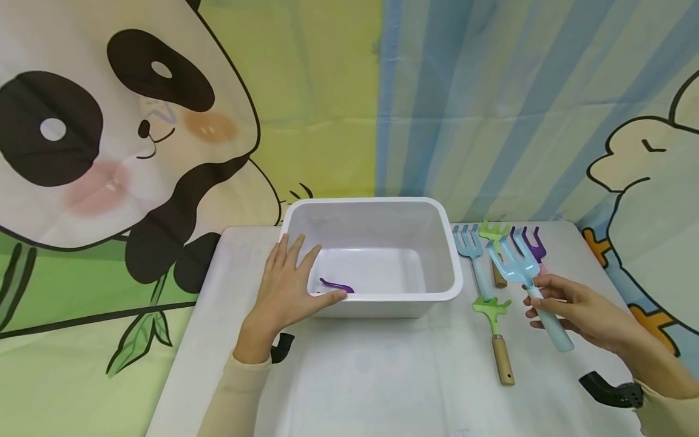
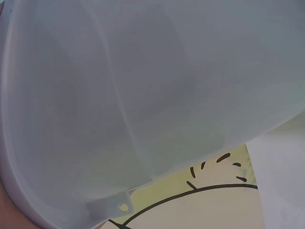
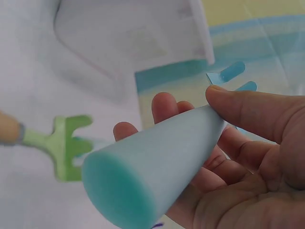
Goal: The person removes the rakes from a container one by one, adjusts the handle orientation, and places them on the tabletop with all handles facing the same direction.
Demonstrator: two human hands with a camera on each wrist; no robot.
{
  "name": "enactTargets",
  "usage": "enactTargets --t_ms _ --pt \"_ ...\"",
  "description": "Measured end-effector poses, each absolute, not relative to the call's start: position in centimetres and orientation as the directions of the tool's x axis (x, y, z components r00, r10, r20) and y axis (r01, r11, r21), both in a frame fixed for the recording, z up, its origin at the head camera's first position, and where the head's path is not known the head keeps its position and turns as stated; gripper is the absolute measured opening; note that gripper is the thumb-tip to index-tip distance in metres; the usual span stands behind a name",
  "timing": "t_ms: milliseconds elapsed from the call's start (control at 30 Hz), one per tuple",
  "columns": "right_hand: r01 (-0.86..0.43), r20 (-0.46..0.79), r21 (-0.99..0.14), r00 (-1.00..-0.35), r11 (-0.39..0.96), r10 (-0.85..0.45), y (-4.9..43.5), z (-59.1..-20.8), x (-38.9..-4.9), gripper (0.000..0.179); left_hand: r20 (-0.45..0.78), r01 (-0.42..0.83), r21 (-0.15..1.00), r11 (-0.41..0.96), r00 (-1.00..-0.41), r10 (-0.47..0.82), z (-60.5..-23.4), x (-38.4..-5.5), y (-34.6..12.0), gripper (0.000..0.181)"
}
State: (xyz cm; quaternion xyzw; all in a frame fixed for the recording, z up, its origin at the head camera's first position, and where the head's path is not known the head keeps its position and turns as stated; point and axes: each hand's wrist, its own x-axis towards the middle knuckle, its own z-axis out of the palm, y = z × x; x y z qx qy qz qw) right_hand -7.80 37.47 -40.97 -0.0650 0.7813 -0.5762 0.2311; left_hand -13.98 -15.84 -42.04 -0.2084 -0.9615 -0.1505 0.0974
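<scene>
My left hand point(image 1: 284, 294) rests on the left front corner of a white plastic bin point(image 1: 382, 297), fingers spread straight over the side and thumb along the front rim. Inside the bin lies a thin purple curved piece point(image 1: 337, 285), partly hidden by the front wall. My right hand point(image 1: 587, 309) pinches a light blue hand fork point(image 1: 554, 328) by its handle between thumb and fingers. Its tines point up and away, above the other tools. From the right wrist view, the handle's round teal end point(image 3: 119, 193) faces the camera.
Right of the bin lie another light blue hand fork point(image 1: 480, 276), a green fork with a wooden handle point(image 1: 502, 361), a second green fork point(image 1: 494, 232) and a purple fork point(image 1: 537, 249). They lie on a white table point(image 1: 371, 376). A printed cloth point(image 1: 327, 109) hangs behind.
</scene>
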Motion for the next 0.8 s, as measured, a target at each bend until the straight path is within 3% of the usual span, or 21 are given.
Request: enactTargets --t_ms 300,533,800 --pt "0.364 -0.438 -0.885 -0.861 0.29 -0.258 40.8 -46.3 -6.0 0.049 0.25 0.425 0.248 0.87 -0.896 0.366 -42.1 -13.9 -16.0 0.108" --pt "0.512 -0.554 -0.83 -0.804 0.222 -0.216 42.0 -49.7 -4.3 0.051 0.249 0.426 0.238 0.873 -0.896 0.369 -42.1 -14.0 -16.0 0.108" --pt "0.574 -0.593 -0.805 -0.776 0.151 -0.212 41.9 -51.2 -3.4 0.052 0.238 0.419 0.256 0.871 -0.901 0.363 -42.1 -14.0 -15.9 0.107"
